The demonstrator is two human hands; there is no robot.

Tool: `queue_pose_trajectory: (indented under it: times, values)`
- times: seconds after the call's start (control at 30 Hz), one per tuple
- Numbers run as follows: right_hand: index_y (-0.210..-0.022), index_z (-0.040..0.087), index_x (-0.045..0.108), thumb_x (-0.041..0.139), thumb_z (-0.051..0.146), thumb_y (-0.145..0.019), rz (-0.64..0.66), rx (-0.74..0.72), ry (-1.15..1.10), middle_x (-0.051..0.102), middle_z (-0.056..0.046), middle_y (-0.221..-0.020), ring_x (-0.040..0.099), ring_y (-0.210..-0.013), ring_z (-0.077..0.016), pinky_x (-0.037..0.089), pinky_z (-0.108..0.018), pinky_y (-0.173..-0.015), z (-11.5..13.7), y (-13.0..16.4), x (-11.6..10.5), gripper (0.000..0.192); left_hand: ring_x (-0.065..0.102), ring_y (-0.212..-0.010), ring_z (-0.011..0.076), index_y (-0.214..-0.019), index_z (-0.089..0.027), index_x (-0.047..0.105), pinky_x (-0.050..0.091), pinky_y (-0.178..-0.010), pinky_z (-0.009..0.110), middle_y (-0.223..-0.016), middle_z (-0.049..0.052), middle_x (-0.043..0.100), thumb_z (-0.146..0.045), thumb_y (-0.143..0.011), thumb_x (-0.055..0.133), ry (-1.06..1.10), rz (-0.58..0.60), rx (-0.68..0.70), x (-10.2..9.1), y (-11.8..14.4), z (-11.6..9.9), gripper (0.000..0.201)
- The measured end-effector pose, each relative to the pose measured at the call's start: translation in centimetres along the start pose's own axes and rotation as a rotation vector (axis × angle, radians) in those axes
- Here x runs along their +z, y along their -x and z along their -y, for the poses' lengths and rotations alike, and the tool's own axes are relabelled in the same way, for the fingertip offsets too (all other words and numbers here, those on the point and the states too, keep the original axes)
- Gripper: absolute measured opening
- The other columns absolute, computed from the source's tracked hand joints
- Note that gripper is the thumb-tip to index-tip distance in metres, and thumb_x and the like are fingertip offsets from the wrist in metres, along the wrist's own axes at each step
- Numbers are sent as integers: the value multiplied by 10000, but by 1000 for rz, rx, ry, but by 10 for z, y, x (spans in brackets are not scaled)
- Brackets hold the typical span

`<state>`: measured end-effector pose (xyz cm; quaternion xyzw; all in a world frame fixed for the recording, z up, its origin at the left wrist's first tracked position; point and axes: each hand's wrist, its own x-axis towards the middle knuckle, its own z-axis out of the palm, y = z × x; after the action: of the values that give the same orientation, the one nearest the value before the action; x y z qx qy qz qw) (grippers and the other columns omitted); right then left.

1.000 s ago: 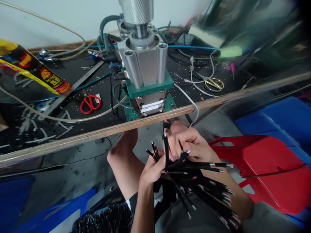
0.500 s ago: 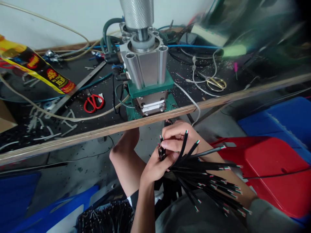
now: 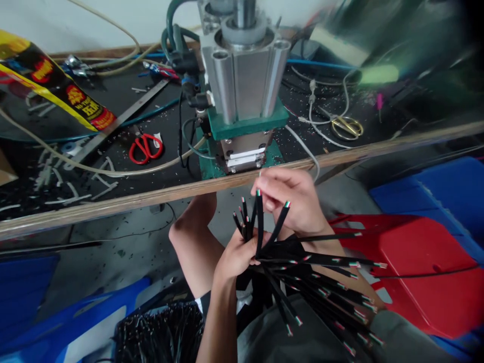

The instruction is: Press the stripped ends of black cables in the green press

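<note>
My left hand is closed around a thick bundle of black cables. Their cut ends show red, green and white wire tips. A few short ends stand up above this hand, while most of the bundle fans out to the right across my lap. Raised over the bundle, my right hand pinches thumb and forefinger together at the tip of one upright black cable. Another cable end curves up just below its palm. The fingertips partly hide what lies between them.
A pneumatic press stands at the bench's wooden edge. Red scissors, a steel ruler, gold-handled scissors and a yellow-black packet lie on the bench. A red stool is at right; more black cables lie below left.
My right hand has moved up and away from my left hand, to the end of an upright cable. More short cable ends show above my left hand. The view has shifted slightly.
</note>
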<state>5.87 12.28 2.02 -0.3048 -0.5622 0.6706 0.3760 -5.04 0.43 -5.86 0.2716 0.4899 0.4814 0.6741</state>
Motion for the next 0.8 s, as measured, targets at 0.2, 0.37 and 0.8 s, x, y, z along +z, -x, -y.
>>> queue_pose_trajectory:
  times: [0.2, 0.37, 0.8]
  values:
    - [-830, 223, 695, 813, 561, -988, 51, 63, -53, 514, 59, -645, 456, -557, -104, 374, -234, -503, -5, -12, 4, 391, 387, -466, 88, -619, -196, 587, 323, -435, 233, -544, -48, 479, -710, -759, 907, 14, -8, 11, 4, -6, 7, 621]
    - [-785, 205, 693, 746, 526, -1043, 67, 39, -1, 565, 35, -640, 501, -555, -101, 373, -222, -483, -21, -19, 10, 416, 369, -450, 78, -653, -191, 634, 329, -434, 228, -528, -69, 456, -686, -793, 912, 94, 41, 30, -1, -15, 6, 585]
    - [-665, 198, 626, 674, 401, -1058, -135, 23, 60, 569, -2, -594, 725, -674, -160, 412, -198, -465, -16, -28, 27, 445, 376, -521, 90, -684, -207, 626, 332, -439, 210, -597, -63, 414, -617, -944, 816, 50, 146, 41, 2, -12, -11, 521]
